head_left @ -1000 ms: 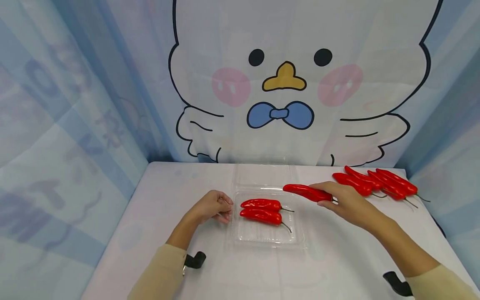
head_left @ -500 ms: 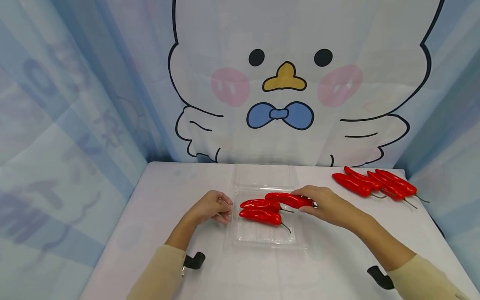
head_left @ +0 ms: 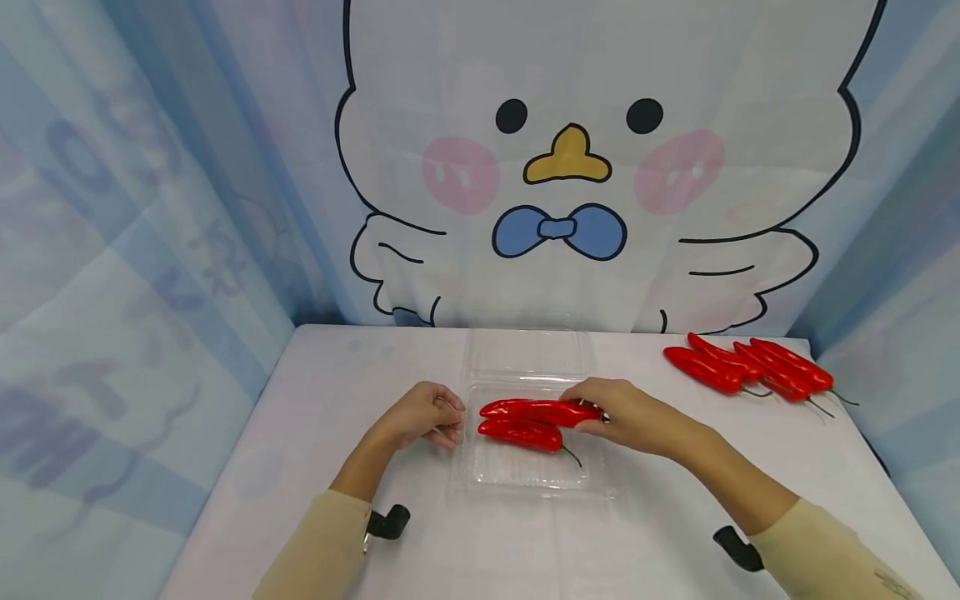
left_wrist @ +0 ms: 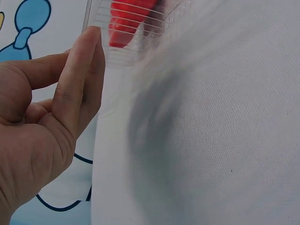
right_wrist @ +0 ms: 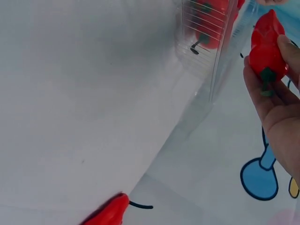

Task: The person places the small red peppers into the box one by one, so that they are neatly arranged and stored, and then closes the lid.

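My right hand [head_left: 633, 417] holds a red chili pepper [right_wrist: 268, 51] over the clear plastic clamshell box [head_left: 525, 477], thumb on one side and fingers on the other, near the stem end. Two more chili peppers lie in the box. The lower one [head_left: 520, 433] shows well; the upper one is mostly covered by the held pepper. At the box's left side is my left hand [head_left: 429, 414], holding no pepper. In the left wrist view its extended fingers [left_wrist: 77, 79] reach the box's wall; whether they press on it I cannot tell.
Several red chili peppers [head_left: 705, 369] lie in a group at the table's back right corner. The box's transparent lid [head_left: 528, 350] is folded back behind it. A printed curtain [head_left: 570, 283] stands behind the white table [head_left: 337, 367].
My right hand has carried the chili pepper leftward and down, from right of the box to over the peppers inside it. My left hand has stayed in place.
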Tool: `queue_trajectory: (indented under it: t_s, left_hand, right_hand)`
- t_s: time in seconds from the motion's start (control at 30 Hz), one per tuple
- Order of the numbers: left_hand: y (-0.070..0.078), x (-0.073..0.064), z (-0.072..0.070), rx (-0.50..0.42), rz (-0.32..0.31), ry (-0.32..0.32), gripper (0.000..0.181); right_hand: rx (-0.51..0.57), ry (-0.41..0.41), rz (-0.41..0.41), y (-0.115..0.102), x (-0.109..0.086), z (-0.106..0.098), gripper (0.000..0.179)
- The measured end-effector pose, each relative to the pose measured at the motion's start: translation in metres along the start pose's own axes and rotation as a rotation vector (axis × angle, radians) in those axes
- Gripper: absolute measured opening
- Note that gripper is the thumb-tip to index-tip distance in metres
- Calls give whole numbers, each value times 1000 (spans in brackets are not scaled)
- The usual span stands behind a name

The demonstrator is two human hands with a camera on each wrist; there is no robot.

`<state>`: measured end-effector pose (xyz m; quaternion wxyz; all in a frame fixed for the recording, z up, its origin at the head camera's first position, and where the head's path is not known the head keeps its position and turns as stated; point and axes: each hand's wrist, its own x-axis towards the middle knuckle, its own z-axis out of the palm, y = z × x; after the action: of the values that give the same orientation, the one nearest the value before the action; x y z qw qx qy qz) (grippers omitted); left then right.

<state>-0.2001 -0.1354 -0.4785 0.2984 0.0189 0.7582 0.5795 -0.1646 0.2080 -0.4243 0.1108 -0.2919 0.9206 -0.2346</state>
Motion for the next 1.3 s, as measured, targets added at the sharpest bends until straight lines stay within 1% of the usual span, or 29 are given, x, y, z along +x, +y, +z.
queue_trajectory:
  t_s: [0.13,0.33,0.63,0.83,1.0,1.3]
  left_hand:
    - [1,0,0,4,-7,3,13]
    - [1,1,1,8,-4,1,13]
    - [-1,3,1,20,8,-7,13]
    - [-2,5,0,11,12,-7,13]
    - [-2,5,-1,9,11,-7,13]
    - [-1,2,-1,17,0,-3,13]
  right_hand:
    - [2,-16,-1,-4,5,5,44]
    - [11,-34,-34,-11,10,11,44]
    - [21,-51,-72,-11,16,22,41]
    - [11,-63,-88,-14,19,26,41]
    - [16,-75,-87,-15,20,31,39]
    - [31,-92,-61,-18,19,41,39]
